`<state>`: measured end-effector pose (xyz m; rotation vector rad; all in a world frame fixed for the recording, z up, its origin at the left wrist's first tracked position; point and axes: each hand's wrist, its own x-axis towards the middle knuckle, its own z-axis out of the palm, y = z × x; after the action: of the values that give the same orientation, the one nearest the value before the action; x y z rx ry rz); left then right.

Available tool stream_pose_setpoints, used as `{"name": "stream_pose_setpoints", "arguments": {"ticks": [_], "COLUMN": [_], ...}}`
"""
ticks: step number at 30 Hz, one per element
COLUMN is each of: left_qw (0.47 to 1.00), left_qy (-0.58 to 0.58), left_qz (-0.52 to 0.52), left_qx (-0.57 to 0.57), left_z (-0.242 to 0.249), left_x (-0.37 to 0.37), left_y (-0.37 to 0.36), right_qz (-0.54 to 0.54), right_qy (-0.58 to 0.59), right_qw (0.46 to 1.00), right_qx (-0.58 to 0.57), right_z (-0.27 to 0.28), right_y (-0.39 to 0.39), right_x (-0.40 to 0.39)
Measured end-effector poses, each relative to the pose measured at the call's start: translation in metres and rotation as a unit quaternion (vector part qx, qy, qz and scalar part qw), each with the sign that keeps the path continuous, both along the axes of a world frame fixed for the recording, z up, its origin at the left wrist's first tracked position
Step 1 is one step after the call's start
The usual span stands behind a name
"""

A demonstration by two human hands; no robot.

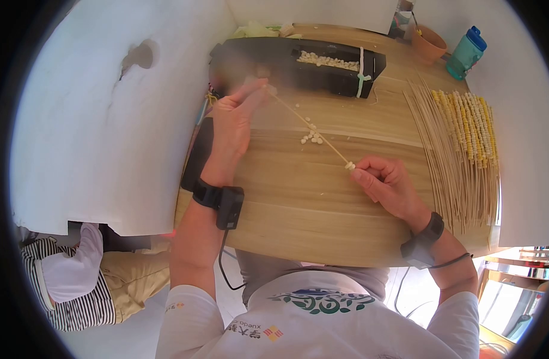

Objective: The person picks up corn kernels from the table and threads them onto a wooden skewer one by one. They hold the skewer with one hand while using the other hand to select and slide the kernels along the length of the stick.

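Observation:
A thin wooden stick (297,115) stretches slantwise over the table between my two hands. My left hand (237,116) pinches its upper end, partly blurred by haze in the view. At the lower end, the closed thumb and fingers of my right hand (383,182) grip the stick beside a few small cream bead-like pieces (350,166) threaded there. Several loose cream pieces (312,137) lie on the tabletop under the stick. Beyond my hands stands a long black box (340,85), with more cream pieces (328,60) in its open section.
Many bare sticks (445,173) lie at the right of the wooden table (286,221), beside sticks filled with yellow and white pieces (466,128). A teal bottle (466,55) and clay pot (428,45) stand back right. Another person's striped clothing (86,299) shows lower left.

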<state>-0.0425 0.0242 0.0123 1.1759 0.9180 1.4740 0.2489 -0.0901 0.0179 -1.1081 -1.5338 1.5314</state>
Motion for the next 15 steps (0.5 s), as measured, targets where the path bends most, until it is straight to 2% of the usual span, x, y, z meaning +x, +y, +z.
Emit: {"name": "stream_pose_setpoints", "arguments": {"ticks": [7, 15], "left_qw": [0.999, 0.999], "left_qy": [-0.042, -0.005], "left_qz": [0.011, 0.025], "left_qx": [-0.015, 0.020], "left_z": [0.0032, -0.0030], "left_x": [0.0076, 0.0080], "left_y": [-0.0050, -0.0037], "right_qz": [-0.004, -0.003], "right_qy": [-0.015, -0.017], "right_qw": [1.000, 1.000], "right_qx": [0.016, 0.020], "right_z": [0.0023, 0.0019], "right_y": [-0.0006, -0.0011], "right_x": [-0.0020, -0.0024]}}
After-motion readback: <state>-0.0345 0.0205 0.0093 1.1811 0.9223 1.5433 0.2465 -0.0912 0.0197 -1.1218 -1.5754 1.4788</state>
